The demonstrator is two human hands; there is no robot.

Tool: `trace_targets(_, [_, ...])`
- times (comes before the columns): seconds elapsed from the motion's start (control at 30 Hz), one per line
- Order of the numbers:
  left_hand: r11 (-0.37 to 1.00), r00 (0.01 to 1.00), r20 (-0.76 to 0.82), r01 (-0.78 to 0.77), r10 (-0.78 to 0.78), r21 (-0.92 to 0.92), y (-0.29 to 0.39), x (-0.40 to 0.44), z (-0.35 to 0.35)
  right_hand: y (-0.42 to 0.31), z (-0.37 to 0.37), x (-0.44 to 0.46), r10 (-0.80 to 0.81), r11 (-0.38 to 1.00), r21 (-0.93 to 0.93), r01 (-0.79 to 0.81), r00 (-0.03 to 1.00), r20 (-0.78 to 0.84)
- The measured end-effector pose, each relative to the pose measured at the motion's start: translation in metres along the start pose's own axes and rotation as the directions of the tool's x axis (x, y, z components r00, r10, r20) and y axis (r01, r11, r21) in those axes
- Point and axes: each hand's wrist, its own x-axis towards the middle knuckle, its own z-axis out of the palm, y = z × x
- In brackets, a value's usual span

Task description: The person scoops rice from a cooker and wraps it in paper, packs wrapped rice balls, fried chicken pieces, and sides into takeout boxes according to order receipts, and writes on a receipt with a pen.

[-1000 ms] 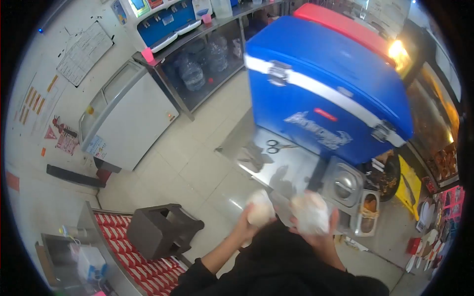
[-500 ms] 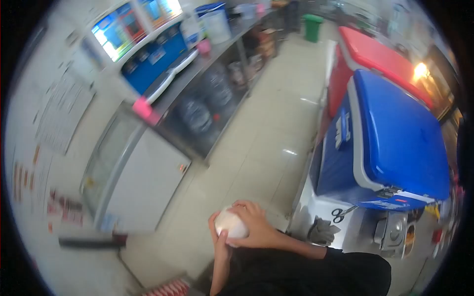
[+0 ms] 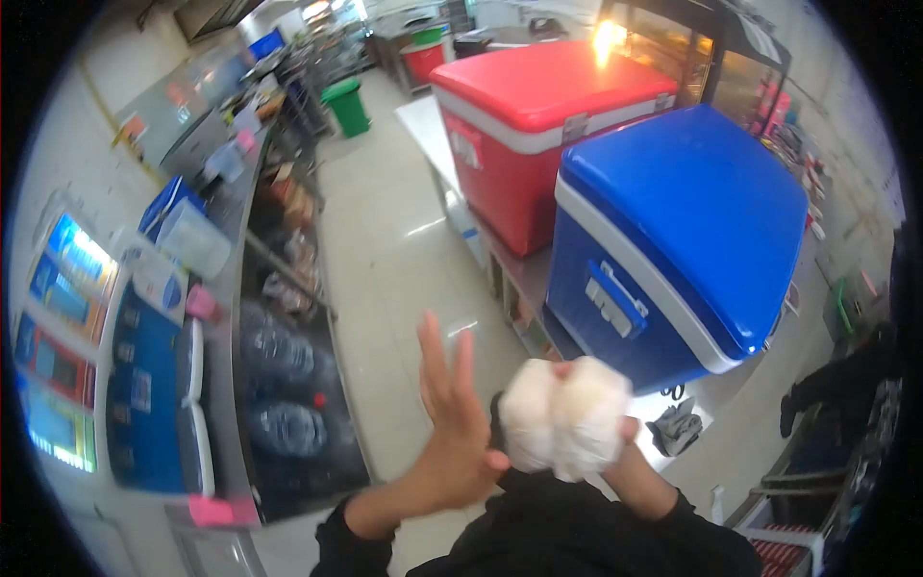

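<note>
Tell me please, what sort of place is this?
Probably a food shop's kitchen or prep area: large red and blue coolers, a lit glass cabinet behind them, and a drink dispenser on the left-hand counter.

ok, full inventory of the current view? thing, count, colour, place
wrapped bundles: 2, white, in right hand
blue cooler: 1, blue with white band, front right
red cooler: 1, red with white band, behind the blue one
crumpled cloth: 1, grey, below blue cooler
green bin: 1, green, floor, far aisle
dispenser: 1, blue and white, far left
large bottles: at least 2, clear, under left counter
tub: 1, translucent, left counter
lit case: 1, dark frame, behind coolers
background clutter: uncountable
left hand: 1, bare, open, centre
right hand: 1, bare, under bundles
</note>
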Motion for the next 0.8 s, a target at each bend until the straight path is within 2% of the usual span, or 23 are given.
trace_targets(0.03, [0.981,0.981,-0.098,-0.174,0.165,-0.086,-0.023,0.04,-0.012,-0.011,0.001,0.003,-0.097,0.995,-0.027,0.097,0.995,-0.003])
trace_targets(0.1, [0.961,0.954,-0.133,-0.259,0.27,0.093,-0.089,0.133,-0.03,-0.032,0.009,0.001,-0.317,0.946,-0.083,0.313,0.948,-0.039])
trace_targets(0.13, [0.974,0.954,-0.208,-0.227,0.218,-0.024,-0.107,0.194,-0.04,-0.043,0.012,0.001,-0.415,0.907,-0.105,0.408,0.909,-0.047])
trace_targets(0.2, [0.983,0.955,-0.281,-0.138,0.099,-0.12,-0.206,0.319,-0.045,-0.063,0.022,0.005,-0.58,0.81,-0.147,0.568,0.812,-0.062])
trace_targets(0.27, [0.998,0.994,-0.097,0.044,-0.049,-0.046,-0.298,0.437,-0.051,-0.077,0.037,0.015,-0.691,0.721,-0.198,0.664,0.709,-0.136])
trace_targets(0.33, [0.999,0.985,0.174,0.011,-0.016,0.032,-0.312,0.511,-0.045,-0.089,0.05,0.039,-0.738,0.673,-0.244,0.698,0.615,-0.276])
trace_targets(0.37, [0.943,0.949,0.297,0.002,-0.107,0.333,-0.34,0.557,-0.036,-0.093,0.054,0.053,-0.748,0.659,-0.258,0.707,0.578,-0.326])
trace_targets(0.4, [0.956,0.932,0.362,-0.125,0.021,0.264,-0.355,0.57,-0.023,-0.098,0.056,0.067,-0.757,0.643,-0.264,0.719,0.542,-0.365])
trace_targets(0.47, [0.87,0.726,0.641,-0.122,-0.25,0.477,-0.318,0.592,-0.034,-0.091,0.04,0.074,-0.877,0.473,-0.233,0.85,0.48,-0.03])
trace_targets(0.5, [0.882,0.683,0.684,-0.127,-0.254,0.454,-0.318,0.601,-0.036,-0.091,0.042,0.08,-0.886,0.464,-0.231,0.855,0.452,-0.105])
trace_targets(0.57, [0.892,0.621,0.748,-0.166,-0.236,0.419,-0.316,0.612,-0.041,-0.083,0.049,0.107,-0.903,0.423,-0.35,0.836,0.353,-0.247])
trace_targets(0.6, [0.924,0.606,0.755,-0.085,-0.248,0.372,-0.313,0.614,-0.043,-0.079,0.052,0.12,-0.901,0.413,-0.41,0.813,0.299,-0.315])
trace_targets(0.63, [0.946,0.589,0.765,-0.003,-0.26,0.324,-0.315,0.616,-0.042,-0.073,0.047,0.134,-0.926,0.358,-0.38,0.853,0.273,-0.26])
trace_targets(0.67, [0.95,0.565,0.79,-0.038,-0.236,0.311,-0.322,0.619,-0.037,-0.064,0.044,0.149,-0.94,0.321,-0.366,0.874,0.248,-0.234])
trace_targets(0.73, [0.987,0.508,0.852,-0.021,-0.129,0.162,-0.337,0.628,-0.029,-0.049,0.038,0.182,-0.964,0.247,-0.331,0.911,0.196,-0.182])
trace_targets(0.77, [0.987,0.477,0.872,-0.053,-0.11,0.153,-0.345,0.63,-0.027,-0.037,0.037,0.203,-0.98,0.173,-0.343,0.923,0.128,-0.151])
trace_targets(0.8, [0.993,0.43,0.895,0.034,-0.117,0.113,-0.352,0.632,-0.026,-0.03,0.04,0.22,-0.985,0.14,-0.358,0.923,0.093,-0.145])
